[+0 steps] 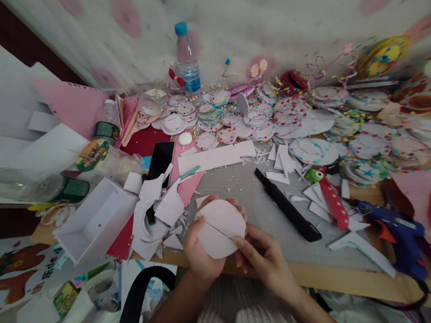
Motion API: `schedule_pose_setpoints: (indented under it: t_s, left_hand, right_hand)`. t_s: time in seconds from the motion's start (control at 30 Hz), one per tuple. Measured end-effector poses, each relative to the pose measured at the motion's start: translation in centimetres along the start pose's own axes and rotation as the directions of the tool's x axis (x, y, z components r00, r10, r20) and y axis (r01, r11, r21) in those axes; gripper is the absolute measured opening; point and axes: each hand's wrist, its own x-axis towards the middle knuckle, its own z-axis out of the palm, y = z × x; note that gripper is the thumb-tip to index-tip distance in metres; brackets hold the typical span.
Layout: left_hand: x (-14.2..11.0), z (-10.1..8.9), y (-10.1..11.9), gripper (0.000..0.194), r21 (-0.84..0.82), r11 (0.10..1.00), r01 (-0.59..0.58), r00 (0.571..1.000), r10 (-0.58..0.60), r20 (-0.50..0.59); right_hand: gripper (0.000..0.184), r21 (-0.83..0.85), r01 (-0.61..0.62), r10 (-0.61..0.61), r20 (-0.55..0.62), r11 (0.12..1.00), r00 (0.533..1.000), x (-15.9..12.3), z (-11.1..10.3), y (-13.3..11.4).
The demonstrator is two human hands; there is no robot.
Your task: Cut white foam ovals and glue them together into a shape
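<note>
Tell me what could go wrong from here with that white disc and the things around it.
The white disc, held by the left hand and the right hand, has a dark line across it; squeezing might bend it there. The blue glue gun lies near the front edge of the table, so a bump could push it off. The black tool lies on the grey mat beyond the right hand; a careless reach might knock it.
</note>
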Motion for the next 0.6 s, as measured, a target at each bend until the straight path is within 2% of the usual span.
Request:
schedule_pose_setpoints:
  t_s: [0.13, 0.37, 0.47, 0.6]
  left_hand:
    - [0.1, -0.3, -0.2, 0.03, -0.036, 0.999, -0.005, 1.0, 0.004, -0.014]
    - [0.2, -0.7, -0.6, 0.028, 0.032, 0.999, -0.031, 0.999, 0.032, -0.028]
    - [0.1, -0.6, -0.1, 0.031, 0.111, 0.991, -0.073, 0.996, 0.066, 0.066]
    - [0.0, -0.6, 1.7, 0.06, 0.32, 0.945, -0.061, 0.96, -0.033, 0.279]
  right_hand:
    - [0.041, 0.046, -0.032, 0.032, 0.001, 0.998, 0.999, 0.0, 0.1, -0.3]
    - [0.042, 0.097, -0.067, 0.07, -0.03, 0.993, 0.997, 0.2, 0.1, 0.0]
    - [0.04, 0.128, -0.062, 0.065, -0.022, 0.99, 0.998, 0.2, -0.1, 0.3]
    - [0.037, 0.213, -0.09, 0.092, -0.002, 0.973, 0.996, -0.1, -0.3, 0.9]
